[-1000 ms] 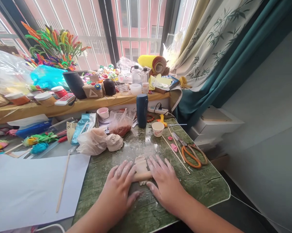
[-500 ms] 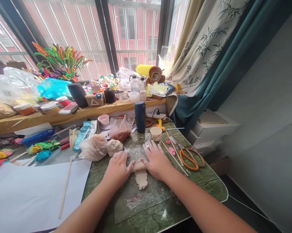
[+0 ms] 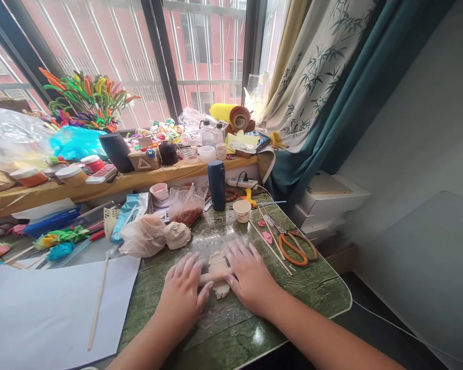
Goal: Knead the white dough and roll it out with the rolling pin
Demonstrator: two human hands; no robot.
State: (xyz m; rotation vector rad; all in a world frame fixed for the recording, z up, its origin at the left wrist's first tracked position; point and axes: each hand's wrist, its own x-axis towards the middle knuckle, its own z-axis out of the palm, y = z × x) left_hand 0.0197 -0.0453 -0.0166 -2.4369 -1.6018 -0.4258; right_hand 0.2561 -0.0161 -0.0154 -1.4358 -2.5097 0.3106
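Note:
A pale wooden rolling pin (image 3: 216, 276) lies across a flattened strip of off-white clay (image 3: 218, 261), whose ends show beyond and in front of it. My left hand (image 3: 185, 282) is over the pin's left end, palm down, gripping it with the thumb on the near side. At the right end, my right hand (image 3: 248, 272) holds the pin the same way, fingers reaching forward. Both hands cover the pin's ends. Beneath the clay is a clear plastic sheet (image 3: 208, 329). A rough lump of clay (image 3: 177, 235) sits beyond my left hand.
Scissors (image 3: 295, 249) with orange handles, thin sticks (image 3: 267, 244) and a paper cup (image 3: 242, 210) lie to the right. A dark blue cylinder (image 3: 216, 185) stands behind. Plastic bags (image 3: 144, 235) and white paper (image 3: 57, 308) are on the left. A crowded windowsill (image 3: 185, 172) runs along the back.
Both hands have rolled the pin toward me along the clay. More of the strip now shows beyond the pin, and less in front. The view has shifted slightly to the right.

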